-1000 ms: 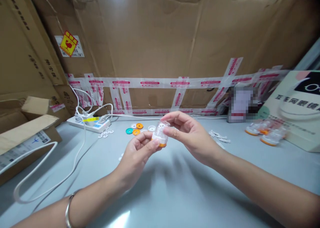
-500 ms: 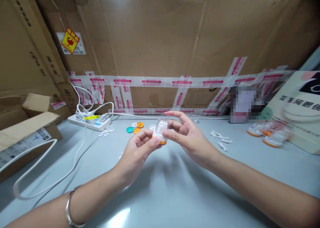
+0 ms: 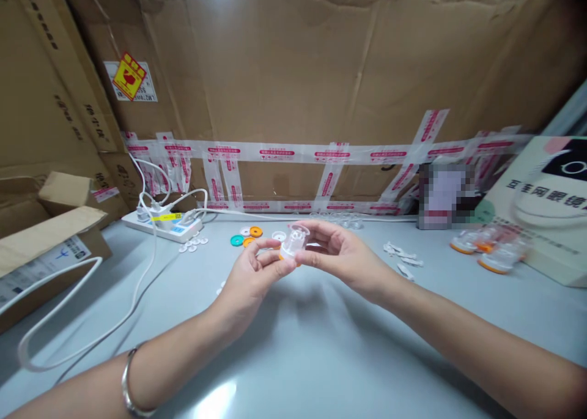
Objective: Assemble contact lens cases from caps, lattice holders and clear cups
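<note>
Between my two hands, above the table, is a small clear plastic container (image 3: 295, 240) with a white part inside and an orange base. The fingers and thumb of my left hand (image 3: 257, 273) pinch it low on its left side. From the right, my right hand (image 3: 345, 257) grips its side, thumb in front and fingers behind. The container's flared clear rim faces up, tilted slightly. Just behind my left fingers lie orange, green and white plastic rings (image 3: 249, 234). My fingers cover part of the base.
Similar orange-based clear containers (image 3: 503, 255) stand at the right by a printed box (image 3: 550, 211). White plastic pieces (image 3: 403, 255) and small white discs (image 3: 193, 243) lie on the table (image 3: 293, 358). Left are a power strip (image 3: 172, 224), a looping white cable (image 3: 151, 272) and an open carton (image 3: 68, 248).
My right hand has lowered and its raised index finger has come down around the container. A flared clear rim now shows at the container's top. My left hand keeps its hold.
</note>
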`<control>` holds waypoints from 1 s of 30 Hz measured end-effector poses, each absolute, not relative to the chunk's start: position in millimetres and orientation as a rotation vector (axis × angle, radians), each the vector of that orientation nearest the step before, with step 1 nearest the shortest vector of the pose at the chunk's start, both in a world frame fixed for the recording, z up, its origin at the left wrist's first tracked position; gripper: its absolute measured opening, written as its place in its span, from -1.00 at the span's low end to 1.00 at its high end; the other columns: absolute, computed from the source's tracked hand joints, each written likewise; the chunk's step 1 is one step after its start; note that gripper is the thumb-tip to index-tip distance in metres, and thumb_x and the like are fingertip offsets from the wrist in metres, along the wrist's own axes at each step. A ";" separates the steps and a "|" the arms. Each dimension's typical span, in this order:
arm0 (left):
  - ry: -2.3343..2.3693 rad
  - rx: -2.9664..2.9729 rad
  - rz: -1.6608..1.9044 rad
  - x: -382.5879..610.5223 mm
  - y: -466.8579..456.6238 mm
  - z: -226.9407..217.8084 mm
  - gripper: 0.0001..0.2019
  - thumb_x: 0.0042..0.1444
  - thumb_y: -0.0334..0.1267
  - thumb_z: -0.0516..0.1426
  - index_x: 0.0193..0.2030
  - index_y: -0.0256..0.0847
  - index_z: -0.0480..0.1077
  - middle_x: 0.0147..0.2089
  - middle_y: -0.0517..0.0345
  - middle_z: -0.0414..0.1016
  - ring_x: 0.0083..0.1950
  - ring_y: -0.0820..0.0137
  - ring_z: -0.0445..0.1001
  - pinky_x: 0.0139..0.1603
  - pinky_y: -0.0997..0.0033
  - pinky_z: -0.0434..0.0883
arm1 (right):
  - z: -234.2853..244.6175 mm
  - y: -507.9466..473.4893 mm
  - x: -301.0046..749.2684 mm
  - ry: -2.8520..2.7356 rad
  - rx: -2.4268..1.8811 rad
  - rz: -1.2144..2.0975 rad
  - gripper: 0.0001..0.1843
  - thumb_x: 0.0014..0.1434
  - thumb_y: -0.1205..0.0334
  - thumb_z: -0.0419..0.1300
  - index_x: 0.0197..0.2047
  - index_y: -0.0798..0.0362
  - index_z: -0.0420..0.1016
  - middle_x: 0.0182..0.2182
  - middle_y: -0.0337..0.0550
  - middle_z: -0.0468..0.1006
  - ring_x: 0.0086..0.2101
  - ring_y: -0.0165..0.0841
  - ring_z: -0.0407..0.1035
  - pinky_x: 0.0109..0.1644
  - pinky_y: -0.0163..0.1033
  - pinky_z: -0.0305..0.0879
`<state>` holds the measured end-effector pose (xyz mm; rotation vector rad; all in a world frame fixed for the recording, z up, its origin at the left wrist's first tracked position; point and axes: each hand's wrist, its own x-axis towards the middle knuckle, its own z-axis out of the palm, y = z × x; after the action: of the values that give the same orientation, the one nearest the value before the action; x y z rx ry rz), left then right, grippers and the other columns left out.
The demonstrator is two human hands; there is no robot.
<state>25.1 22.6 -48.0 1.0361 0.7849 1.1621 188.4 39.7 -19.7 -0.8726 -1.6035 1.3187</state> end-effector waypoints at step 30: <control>1.026 1.593 1.093 17.2 33.8 -52.7 -0.57 -0.15 -0.31 0.30 -0.17 -0.16 0.20 -0.50 0.24 0.52 -0.44 0.39 0.49 -0.35 0.43 0.33 | -34.1 33.0 187.5 -1.520 -0.949 1.396 -0.46 -0.14 0.23 0.34 -0.11 -0.03 0.19 -0.21 -0.14 0.48 -0.17 -0.32 0.39 -0.09 -0.12 0.30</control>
<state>17.2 33.8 -52.7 1.5928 1.0264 1.0926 187.5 33.0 -34.1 -0.9488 -1.5204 1.3964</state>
